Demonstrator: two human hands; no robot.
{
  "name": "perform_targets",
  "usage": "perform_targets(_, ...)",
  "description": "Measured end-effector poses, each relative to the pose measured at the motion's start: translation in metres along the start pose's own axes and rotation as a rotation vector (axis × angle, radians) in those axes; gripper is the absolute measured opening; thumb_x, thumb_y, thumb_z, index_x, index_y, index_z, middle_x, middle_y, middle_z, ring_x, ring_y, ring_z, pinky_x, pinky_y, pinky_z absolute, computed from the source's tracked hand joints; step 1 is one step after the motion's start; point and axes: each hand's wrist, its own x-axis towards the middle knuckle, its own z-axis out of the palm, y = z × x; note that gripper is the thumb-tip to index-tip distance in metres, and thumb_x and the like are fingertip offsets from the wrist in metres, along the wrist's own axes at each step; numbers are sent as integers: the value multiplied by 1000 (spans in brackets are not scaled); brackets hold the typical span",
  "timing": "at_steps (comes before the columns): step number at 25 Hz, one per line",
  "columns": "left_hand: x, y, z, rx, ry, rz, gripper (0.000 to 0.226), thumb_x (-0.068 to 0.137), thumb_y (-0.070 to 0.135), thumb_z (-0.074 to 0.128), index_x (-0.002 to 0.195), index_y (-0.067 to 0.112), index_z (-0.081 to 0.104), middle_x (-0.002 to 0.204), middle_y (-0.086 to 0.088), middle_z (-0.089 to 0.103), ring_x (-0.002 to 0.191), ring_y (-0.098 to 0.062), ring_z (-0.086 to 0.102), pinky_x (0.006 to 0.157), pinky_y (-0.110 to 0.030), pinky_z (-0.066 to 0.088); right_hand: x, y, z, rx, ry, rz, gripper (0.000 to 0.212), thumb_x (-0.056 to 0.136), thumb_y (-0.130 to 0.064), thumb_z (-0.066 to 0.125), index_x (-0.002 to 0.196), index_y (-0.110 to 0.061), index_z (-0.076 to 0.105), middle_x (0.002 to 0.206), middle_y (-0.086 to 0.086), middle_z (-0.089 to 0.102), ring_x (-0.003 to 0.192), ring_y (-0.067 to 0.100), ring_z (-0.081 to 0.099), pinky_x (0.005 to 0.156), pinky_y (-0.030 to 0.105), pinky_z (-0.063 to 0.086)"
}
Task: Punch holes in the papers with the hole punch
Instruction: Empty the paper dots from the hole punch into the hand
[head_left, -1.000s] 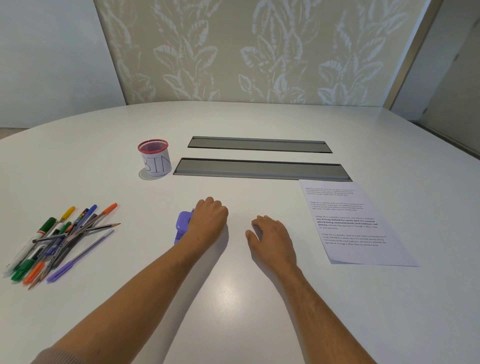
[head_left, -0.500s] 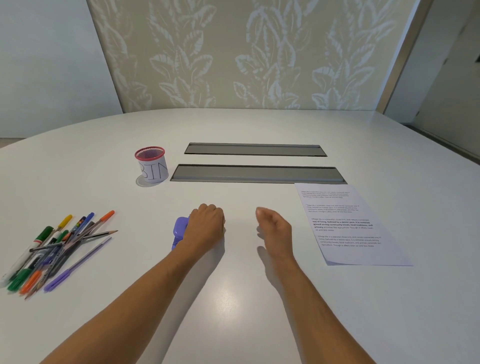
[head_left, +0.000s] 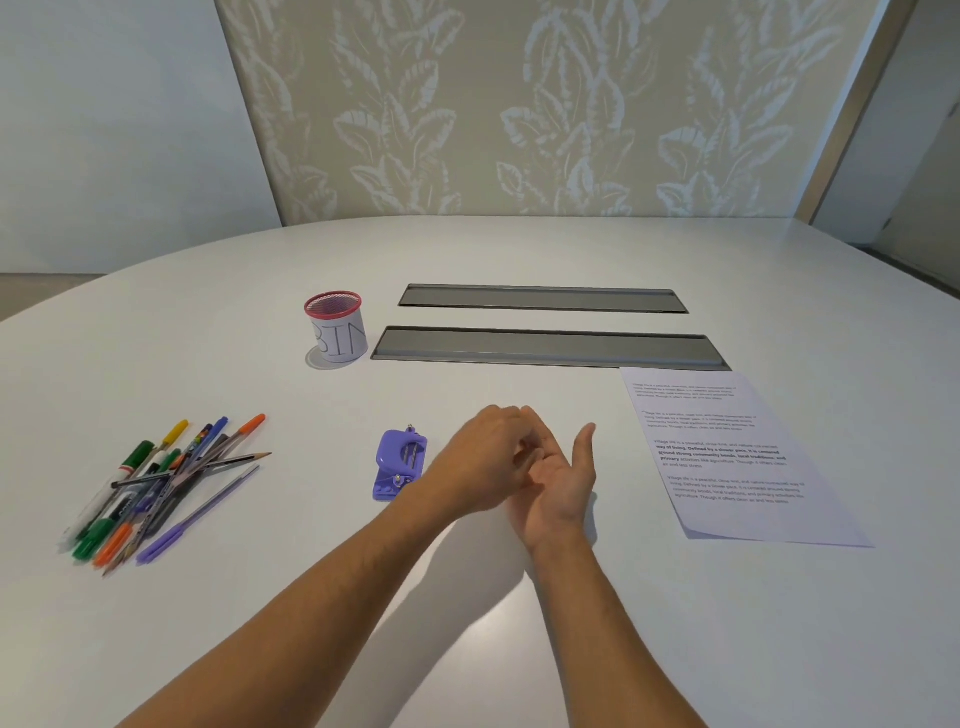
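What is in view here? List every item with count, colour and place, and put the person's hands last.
hole punch: one, purple, on the table just left of the hands, nobody touching it.
papers: a printed white sheet or thin stack, count unclear, right side of the table.
pens and pencils: a loose pile, exact count unclear; green, orange, yellow, blue, purple and dark ones, left side of the table.
cup: one, red mesh rim, white wrap lettered BIN, far left of the near slot.
slots: two, grey, recessed in the table's middle.
table: one, white, rounded.
wall panel: one, beige with pale leaf pattern, behind the table.
left hand: fingers curled, against the right hand.
right hand: fingers straight, holding nothing.
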Motion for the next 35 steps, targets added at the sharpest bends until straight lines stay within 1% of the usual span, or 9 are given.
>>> perform_targets(3,1,5,3,7,3,-6,3,90,19,64,90,19,67,86,9,57,79,-8,47,65,-17,34,3,0,-1,6,-29,22,81,88,-75,33,128,-11,63,131,14,64,121,31,61,104,43,46)
perform_targets(6,4,5,5,7,-3,-18,6,88,17,65,92,19,69,96,5,65,82,-7,47,69,-15,38,3,2,0,16,-35,31,81,88,-75,34,119,-9,70,124,17,67,116,30,65,94,38,52)
perform_targets(8,5,4,3,0,-6,-10,9,89,16,65,95,21,69,97,6,65,84,-8,49,74,-21,44,3,2,0,18,-30,26,81,89,-74,33,117,-9,70,117,17,70,110,30,67,86,37,56)
perform_targets(12,3,-9,-6,2,79,-74,12,91,17,62,98,20,70,92,4,65,86,-14,52,75,-29,46,6,-3,0,93,-23,8,80,89,-71,39,118,-4,69,129,18,64,112,27,66,88,29,53)
perform_targets(15,-1,-28,-13,74,118,-199,14,92,20,62,101,21,73,98,3,69,88,-14,54,76,-29,47,8,-3,0,174,-13,-3,78,89,-65,50,122,4,63,127,23,64,118,36,62,96,42,52)
perform_targets(20,-14,-53,-21,314,-79,-314,16,89,17,64,97,24,76,101,1,68,92,-18,56,77,-32,50,9,-5,-2,197,0,-10,78,89,-63,53,125,6,59,126,23,64,117,38,62,102,48,48)
perform_targets(25,-29,-54,-16,268,-262,-289,12,86,26,70,95,24,77,100,5,70,95,-14,58,82,-33,53,8,-5,-1,179,10,-15,76,90,-62,51,124,5,60,125,23,65,117,37,63,105,48,45)
perform_targets(29,-34,-51,-13,318,-244,-263,7,83,22,73,88,24,78,90,9,75,82,-9,65,81,-29,53,7,-6,0,174,10,-13,77,91,-62,51,125,7,58,125,23,65,115,36,64,99,46,50)
perform_targets(35,-37,-50,-5,391,-215,-280,13,85,11,68,87,21,77,85,8,76,77,-9,67,82,-21,50,6,-5,0,176,10,-7,77,91,-62,50,126,6,58,125,23,65,114,36,65,97,45,51)
